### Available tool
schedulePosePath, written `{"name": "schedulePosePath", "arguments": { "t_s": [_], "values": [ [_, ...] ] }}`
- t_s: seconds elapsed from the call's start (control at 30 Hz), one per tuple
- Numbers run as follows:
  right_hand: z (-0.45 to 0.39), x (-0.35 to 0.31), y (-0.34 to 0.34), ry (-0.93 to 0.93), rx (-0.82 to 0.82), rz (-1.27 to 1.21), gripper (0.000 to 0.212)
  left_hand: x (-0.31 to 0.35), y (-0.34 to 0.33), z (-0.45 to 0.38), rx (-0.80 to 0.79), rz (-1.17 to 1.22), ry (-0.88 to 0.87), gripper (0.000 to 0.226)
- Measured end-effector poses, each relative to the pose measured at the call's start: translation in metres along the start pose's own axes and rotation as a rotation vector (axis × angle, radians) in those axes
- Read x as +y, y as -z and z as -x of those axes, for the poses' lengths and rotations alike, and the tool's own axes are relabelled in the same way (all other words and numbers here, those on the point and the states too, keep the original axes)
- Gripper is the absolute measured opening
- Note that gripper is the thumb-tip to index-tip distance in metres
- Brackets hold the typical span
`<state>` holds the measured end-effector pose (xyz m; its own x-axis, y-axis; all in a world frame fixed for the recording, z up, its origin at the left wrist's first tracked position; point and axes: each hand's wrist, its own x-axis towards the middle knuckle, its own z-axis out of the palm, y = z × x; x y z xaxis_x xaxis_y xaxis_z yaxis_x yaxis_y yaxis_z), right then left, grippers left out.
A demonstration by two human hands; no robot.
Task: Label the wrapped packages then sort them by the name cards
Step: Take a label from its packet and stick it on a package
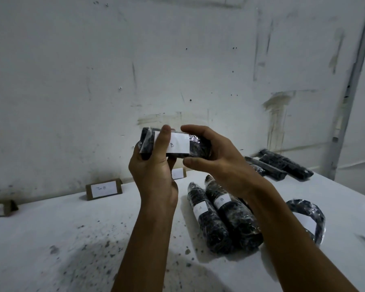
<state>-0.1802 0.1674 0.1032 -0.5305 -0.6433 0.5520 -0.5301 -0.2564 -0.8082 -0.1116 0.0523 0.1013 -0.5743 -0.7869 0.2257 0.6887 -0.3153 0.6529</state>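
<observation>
1. At frame centre, held up off the surface (51,228), was the wrapped package (195,147) w/ a white label (178,145) marked "B". Its long axis ran left-right across the frame, roughly level.

2. Left hand (154,171) gripped the pkg's left end: thumb (162,140) lay up across the label's left edge, the other fingers curled behind, mostly hidden. Right hand (211,157) cupped the right end, index over the top, thumb below, fingers curled round it. Both hands pinched the pkg between them; neither was spread loose.

3. The "Type B" name card (104,189) stood at left of centre, by the wall, below and left of the held pkg. So the drop spot lay toward the left hand's side; the left arm looked the nearer one for that reach.

4. A second card (178,173) sat just behind the left wrist, text unreadable. A third card (0,208) sat at far left edge, also unreadable.

5. Lower right of centre, two labelled pkgs lay side by side, touching: one marked "A" (207,220), one marked "B" (234,216), long axes running toward the camera. A curved labelled pkg (310,218) lay at right. More dark pkgs (282,164) lay at the surface's far right; no labels seen on them.

6. Judgement: label seemed on, thumb likely smoothing it. Next move prob. a carry down-left to the B card; the pkg's axis would need little turning.
</observation>
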Motion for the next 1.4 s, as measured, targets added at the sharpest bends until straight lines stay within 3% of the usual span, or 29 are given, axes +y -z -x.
{"name": "schedulePosePath", "arguments": {
  "t_s": [0.1, 0.27, 0.47, 0.67, 0.83, 0.93, 1.03, 1.2, 1.3, 1.4],
  "values": [
    [-0.001, 0.001, -0.003, 0.009, 0.011, 0.007, 0.047, -0.001, 0.001, 0.0, 0.047, -0.008, -0.029, 0.034],
    [-0.003, 0.007, -0.009, 0.036, -0.025, -0.026, 0.044, 0.0, 0.006, -0.001, 0.09, -0.045, -0.101, 0.021],
    [-0.003, 0.007, -0.001, 0.082, -0.028, -0.034, 0.043, 0.002, 0.001, 0.01, 0.061, -0.11, -0.271, 0.068],
    [-0.001, 0.006, 0.002, 0.09, -0.037, -0.089, 0.041, 0.002, 0.004, 0.009, 0.011, -0.231, -0.39, 0.034],
    [0.0, 0.003, 0.0, 0.081, -0.072, -0.073, 0.042, 0.005, 0.01, 0.006, 0.031, -0.298, -0.459, 0.029],
    [0.0, 0.002, -0.001, 0.087, -0.081, -0.067, 0.044, 0.008, 0.012, 0.005, 0.032, -0.302, -0.456, 0.038],
    [0.001, 0.002, 0.001, 0.094, -0.076, -0.082, 0.045, 0.012, 0.011, 0.008, -0.021, -0.279, -0.436, 0.049],
    [-0.001, 0.004, 0.007, 0.107, -0.069, -0.128, 0.048, 0.014, 0.014, 0.005, -0.164, -0.251, -0.39, 0.044],
    [-0.002, 0.004, 0.017, 0.103, -0.065, -0.193, 0.05, 0.018, 0.017, 0.001, -0.373, -0.176, -0.238, 0.029],
    [-0.001, 0.0, 0.027, 0.094, -0.087, -0.311, 0.05, 0.021, 0.018, 0.001, -0.549, -0.197, -0.183, 0.039]
  ]
}}
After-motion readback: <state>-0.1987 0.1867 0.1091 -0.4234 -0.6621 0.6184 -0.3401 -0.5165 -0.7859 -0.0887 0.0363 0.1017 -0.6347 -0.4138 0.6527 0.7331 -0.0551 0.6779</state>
